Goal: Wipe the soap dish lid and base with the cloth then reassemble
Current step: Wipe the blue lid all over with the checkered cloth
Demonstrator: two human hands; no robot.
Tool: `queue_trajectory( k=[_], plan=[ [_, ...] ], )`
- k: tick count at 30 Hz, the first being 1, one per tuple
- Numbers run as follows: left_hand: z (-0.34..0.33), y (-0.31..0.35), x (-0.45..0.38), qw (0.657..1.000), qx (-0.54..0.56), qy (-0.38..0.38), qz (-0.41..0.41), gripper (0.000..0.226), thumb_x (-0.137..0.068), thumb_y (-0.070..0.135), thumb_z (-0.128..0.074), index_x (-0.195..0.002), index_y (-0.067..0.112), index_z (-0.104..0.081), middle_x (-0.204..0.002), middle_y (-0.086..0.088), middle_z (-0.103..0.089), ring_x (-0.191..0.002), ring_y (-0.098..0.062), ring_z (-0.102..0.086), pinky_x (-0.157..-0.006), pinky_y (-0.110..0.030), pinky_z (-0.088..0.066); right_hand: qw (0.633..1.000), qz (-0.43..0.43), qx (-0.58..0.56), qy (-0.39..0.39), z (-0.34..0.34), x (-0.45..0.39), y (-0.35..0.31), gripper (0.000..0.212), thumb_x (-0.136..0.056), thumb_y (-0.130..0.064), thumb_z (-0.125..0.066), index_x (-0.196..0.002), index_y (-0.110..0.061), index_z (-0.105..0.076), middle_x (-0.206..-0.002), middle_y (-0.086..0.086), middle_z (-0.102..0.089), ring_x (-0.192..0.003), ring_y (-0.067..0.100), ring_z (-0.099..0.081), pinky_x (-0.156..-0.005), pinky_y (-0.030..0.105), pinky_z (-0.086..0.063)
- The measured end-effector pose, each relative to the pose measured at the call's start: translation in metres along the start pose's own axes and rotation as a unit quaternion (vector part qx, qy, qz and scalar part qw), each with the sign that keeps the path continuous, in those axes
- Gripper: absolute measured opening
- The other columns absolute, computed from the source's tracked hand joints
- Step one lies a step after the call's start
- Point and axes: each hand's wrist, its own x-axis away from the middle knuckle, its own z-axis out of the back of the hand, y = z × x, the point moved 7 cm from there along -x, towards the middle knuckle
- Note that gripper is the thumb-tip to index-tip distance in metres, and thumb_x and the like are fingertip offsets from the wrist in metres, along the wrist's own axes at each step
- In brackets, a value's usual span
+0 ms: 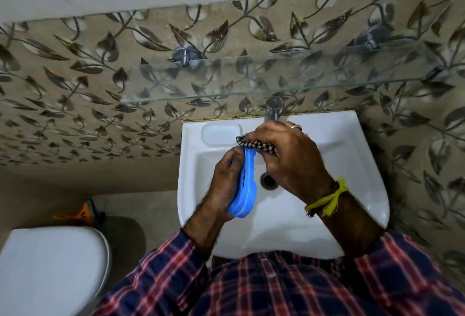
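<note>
A blue plastic soap dish part (245,185) with small drain holes is held on edge over the white sink (352,164). My left hand (225,182) grips it from the left side. My right hand (286,157) is closed on a black-and-white checked cloth (251,144) and presses it against the far end of the blue piece. Whether this piece is the lid or the base I cannot tell. No second soap dish part shows.
A chrome tap (273,109) stands at the back of the sink, below a glass shelf (251,89). The drain (268,179) is between my hands. A moulded soap recess (221,133) lies at the sink's back left. A white toilet lid (50,270) is at lower left.
</note>
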Motion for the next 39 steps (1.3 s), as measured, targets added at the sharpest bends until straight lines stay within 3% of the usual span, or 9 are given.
queue_trajectory(
  k=[3,11,15,20,24,28,31,35,39],
  plan=[
    [0.004,0.001,-0.003,1.0,-0.015,0.004,-0.026,0.024,-0.105,0.028,-0.047,-0.091,0.018,-0.063,-0.063,0.001,-0.051,-0.046,-0.01,-0.046,-0.042,-0.019,-0.039,1.0,0.005,0.016,-0.025,-0.001,-0.008,-0.007,0.033,-0.081,-0.008,-0.056,-0.103,-0.024,-0.075,-0.103,-0.007,-0.071,-0.094,0.017,-0.06,-0.082,0.026,-0.042],
    [0.01,0.013,-0.004,0.996,-0.002,-0.01,-0.092,0.019,-0.102,0.016,-0.052,-0.104,-0.002,-0.057,-0.083,-0.018,-0.053,-0.067,-0.024,-0.052,-0.055,-0.027,-0.045,0.997,0.009,0.065,0.04,0.006,0.025,-0.041,0.041,-0.075,-0.004,-0.049,-0.103,-0.023,-0.072,-0.103,-0.004,-0.068,-0.088,0.026,-0.059,-0.069,0.031,-0.048],
    [0.001,0.011,-0.001,0.994,-0.038,-0.024,-0.095,0.023,-0.105,0.024,-0.047,-0.101,0.007,-0.061,-0.069,-0.006,-0.058,-0.053,-0.014,-0.054,-0.047,-0.024,-0.046,0.998,-0.014,0.037,0.048,0.01,0.003,-0.025,0.039,-0.078,-0.009,-0.047,-0.103,-0.022,-0.073,-0.103,-0.002,-0.068,-0.093,0.027,-0.061,-0.08,0.035,-0.05],
    [0.006,0.014,-0.008,0.994,-0.006,-0.022,-0.106,0.026,-0.106,0.01,-0.043,-0.085,0.012,-0.059,-0.068,-0.002,-0.055,-0.059,-0.015,-0.051,-0.053,-0.025,-0.046,0.997,0.035,0.045,0.057,0.016,0.041,-0.042,0.04,-0.075,-0.004,-0.048,-0.104,-0.025,-0.066,-0.104,-0.002,-0.067,-0.088,0.024,-0.059,-0.075,0.03,-0.044],
    [0.002,0.008,-0.013,0.997,0.008,-0.001,-0.074,0.02,-0.105,0.017,-0.048,-0.091,0.015,-0.062,-0.071,-0.001,-0.057,-0.061,-0.015,-0.052,-0.053,-0.025,-0.044,0.998,-0.02,0.005,0.06,0.008,0.014,-0.024,0.039,-0.076,0.002,-0.058,-0.104,-0.021,-0.073,-0.106,-0.001,-0.066,-0.096,0.026,-0.063,-0.083,0.032,-0.047],
    [0.005,0.012,-0.017,0.997,0.037,-0.009,-0.071,0.021,-0.104,0.019,-0.047,-0.088,0.012,-0.057,-0.074,-0.006,-0.052,-0.065,-0.018,-0.051,-0.059,-0.029,-0.045,0.999,0.023,-0.002,0.049,0.007,0.04,-0.037,0.04,-0.076,-0.002,-0.05,-0.105,-0.017,-0.073,-0.11,0.002,-0.064,-0.098,0.027,-0.063,-0.076,0.038,-0.054],
    [0.0,0.012,-0.015,0.998,0.012,0.006,-0.059,0.022,-0.106,0.016,-0.044,-0.092,0.015,-0.061,-0.064,0.001,-0.058,-0.054,-0.013,-0.054,-0.049,-0.022,-0.045,0.998,-0.006,-0.006,0.063,0.012,0.024,-0.025,0.035,-0.08,0.001,-0.057,-0.104,-0.018,-0.074,-0.108,0.001,-0.062,-0.093,0.024,-0.063,-0.073,0.042,-0.054],
    [0.009,0.02,-0.023,0.995,0.059,0.009,-0.085,0.018,-0.103,0.025,-0.052,-0.097,0.01,-0.06,-0.079,-0.008,-0.049,-0.07,-0.019,-0.048,-0.063,-0.03,-0.043,0.998,0.04,0.018,0.054,0.01,0.041,-0.044,0.039,-0.078,-0.003,-0.049,-0.106,-0.017,-0.072,-0.109,0.003,-0.064,-0.095,0.027,-0.063,-0.073,0.037,-0.053],
    [0.003,0.011,-0.017,0.998,0.01,0.005,-0.069,0.018,-0.105,0.016,-0.047,-0.094,0.011,-0.06,-0.071,-0.005,-0.054,-0.059,-0.015,-0.051,-0.053,-0.024,-0.045,0.997,0.012,0.032,0.065,0.016,0.026,-0.034,0.036,-0.078,0.0,-0.054,-0.103,-0.019,-0.072,-0.104,0.001,-0.066,-0.093,0.025,-0.061,-0.072,0.038,-0.053]
  ],
)
